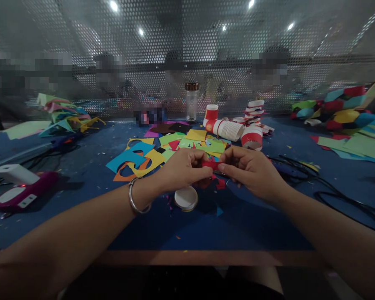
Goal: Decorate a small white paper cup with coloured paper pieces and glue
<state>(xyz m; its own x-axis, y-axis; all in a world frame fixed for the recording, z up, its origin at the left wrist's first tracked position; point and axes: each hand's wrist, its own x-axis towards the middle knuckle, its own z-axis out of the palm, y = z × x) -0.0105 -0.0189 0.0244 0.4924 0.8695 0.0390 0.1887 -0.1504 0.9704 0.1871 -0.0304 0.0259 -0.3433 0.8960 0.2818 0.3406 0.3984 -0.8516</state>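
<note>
Between my two hands is a small strip of red paper [211,164], pinched from both ends just above the table. My left hand [187,166], with a silver bangle at the wrist, grips its left end between thumb and fingers. The right end sits in the pinch of my right hand [248,168]. Below my left hand lies a round white disc, perhaps a cup base or lid [186,198]. Red paper scraps [219,182] lie under the hands, and a blue paper triangle [219,211] is nearer the front edge.
Coloured paper sheets with round cut-outs [133,156] spread beyond my hands. Red and white paper cups [229,129] and a glass bottle [192,104] stand behind. A purple power strip [21,193] is at left, black cables [337,196] at right. Perforated metal [212,46] closes the back.
</note>
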